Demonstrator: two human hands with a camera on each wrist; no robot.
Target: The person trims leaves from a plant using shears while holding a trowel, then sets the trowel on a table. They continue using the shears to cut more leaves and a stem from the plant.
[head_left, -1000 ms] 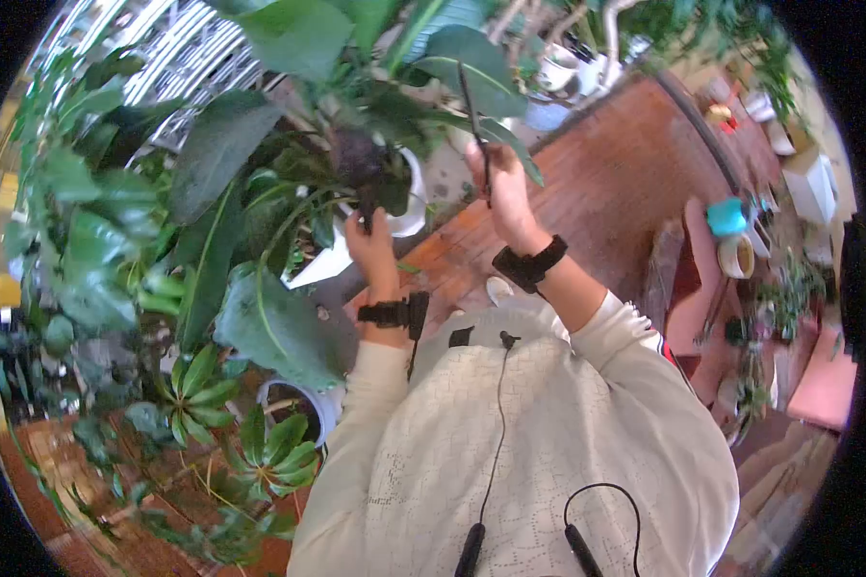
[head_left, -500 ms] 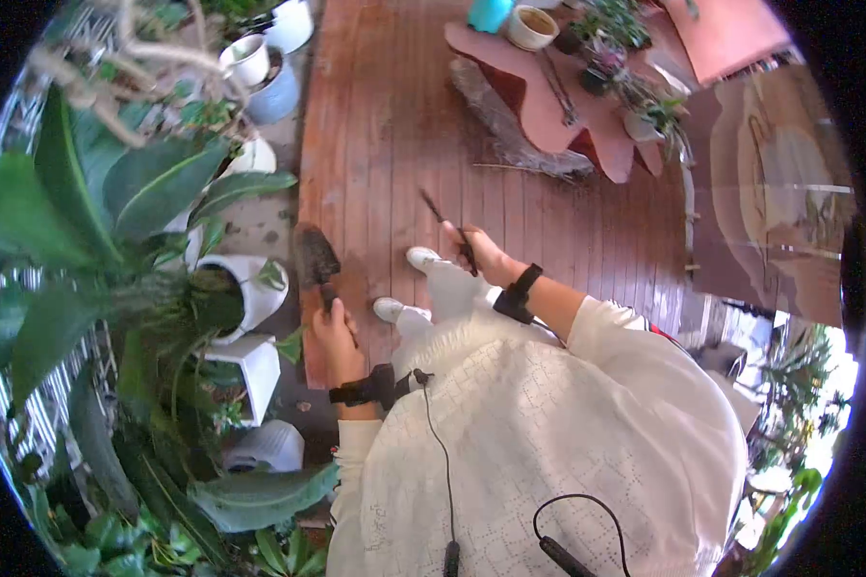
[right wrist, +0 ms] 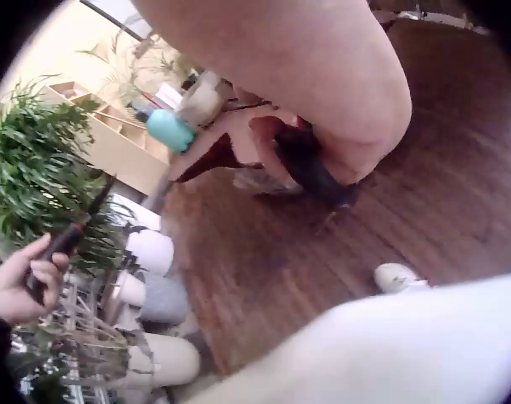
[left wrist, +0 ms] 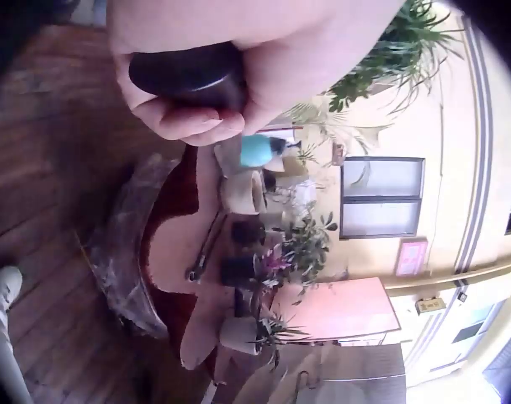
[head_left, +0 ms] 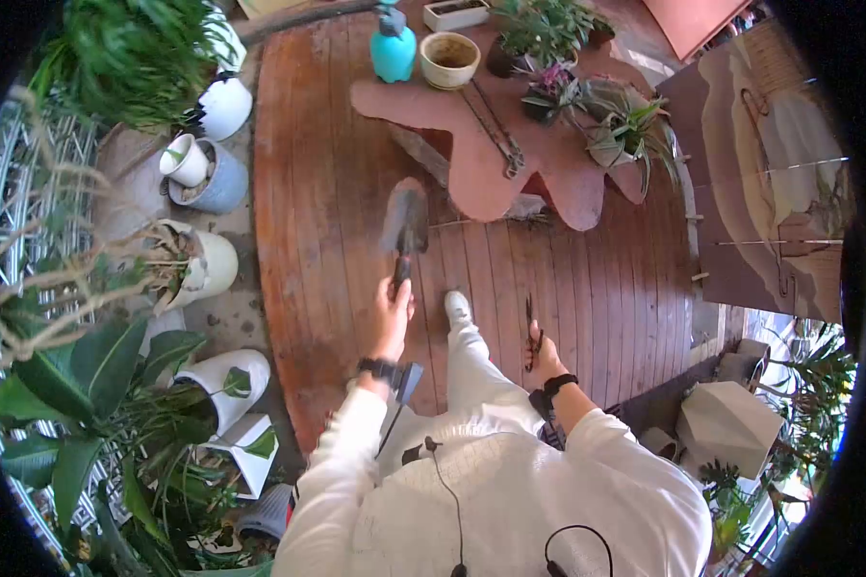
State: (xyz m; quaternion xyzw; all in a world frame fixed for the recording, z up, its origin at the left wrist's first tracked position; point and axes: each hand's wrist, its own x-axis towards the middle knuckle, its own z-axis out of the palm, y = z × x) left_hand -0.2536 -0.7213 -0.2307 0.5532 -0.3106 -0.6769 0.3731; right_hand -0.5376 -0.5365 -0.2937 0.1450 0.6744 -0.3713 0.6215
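My left hand (head_left: 392, 322) grips the black handle of a garden trowel (head_left: 406, 221); its soil-stained blade points away from me over the wooden floor. Up close in the left wrist view, the rounded handle end (left wrist: 192, 71) sticks out of the curled fingers. Lower and to the right, my right hand (head_left: 547, 362) holds a pair of dark scissors (head_left: 529, 322), blades pointing forward. Their black handle (right wrist: 310, 164) shows under the palm in the right wrist view, with the blades hidden there. Both tools are held in the air, apart from the plants and pots.
Ahead stands a wavy pink-topped table (head_left: 491, 183) bearing a turquoise spray bottle (head_left: 393, 53), a cream pot (head_left: 449, 61), tongs (head_left: 496, 130) and potted plants. Along the left runs a row of pots, including a tipped white pot (head_left: 245, 375). A faceted planter (head_left: 731, 428) stands right.
I have turned from the large leafy plant on the left towards the pink table. The trowel has come away from the white pot, and both hands keep hold of their tools.
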